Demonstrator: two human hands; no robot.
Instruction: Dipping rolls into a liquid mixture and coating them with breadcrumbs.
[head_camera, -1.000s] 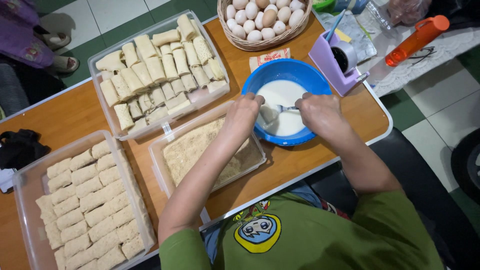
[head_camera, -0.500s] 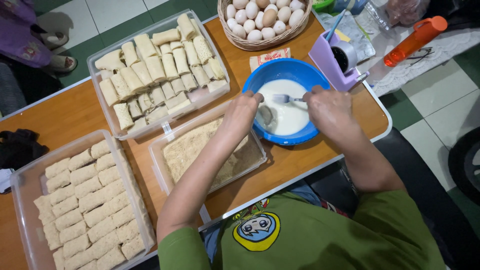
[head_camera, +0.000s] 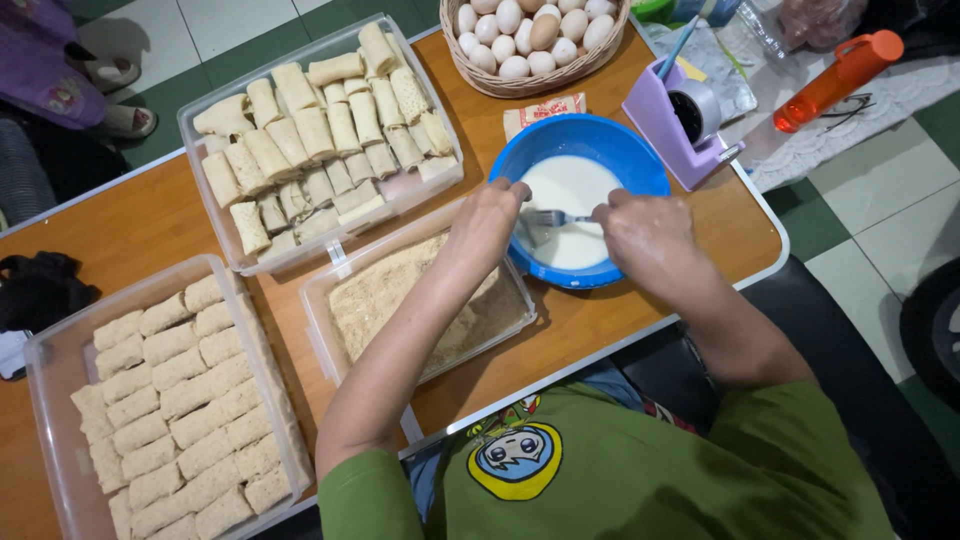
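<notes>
While both hands meet over it, the blue bowl (head_camera: 580, 150) serves as the landmark for every line below.

Blue bowl: round, on the wooden table (head_camera: 160, 215) near its front edge, holding a pool of white batter (head_camera: 570, 205).

Fork: a metal fork (head_camera: 552, 217) lies across the batter inside the bowl, tines toward the left hand, handle running into the right hand.

Right hand: the right hand (head_camera: 645, 232) sits over the bowl's right rim, fingers curled tight around the fork handle, forearm coming up from the lower right.

Left hand: the left hand (head_camera: 490, 220) rests at the bowl's left rim, fingers bent down and narrow at the edge; whether it pinches anything cannot be told.

Crumb tub: a clear tub (head_camera: 415, 300) just left of the bowl and touching it, with a layer of tan breadcrumbs; the left forearm crosses above it.

Plain rolls: a clear tub (head_camera: 320, 140) up and left of the bowl, packed with pale uncoated rolls.

Coated rolls: a clear tub (head_camera: 160, 400) well to the left of the bowl, filled with rows of crumb-coated rolls.

Egg basket: a woven basket (head_camera: 535, 45) just behind the bowl, heaped with eggs.

Tape holder: a purple tape holder (head_camera: 685, 125) just right of the bowl.

Orange bottle: an orange bottle (head_camera: 835, 75) lies farther right of the bowl, on a white cloth.
</notes>
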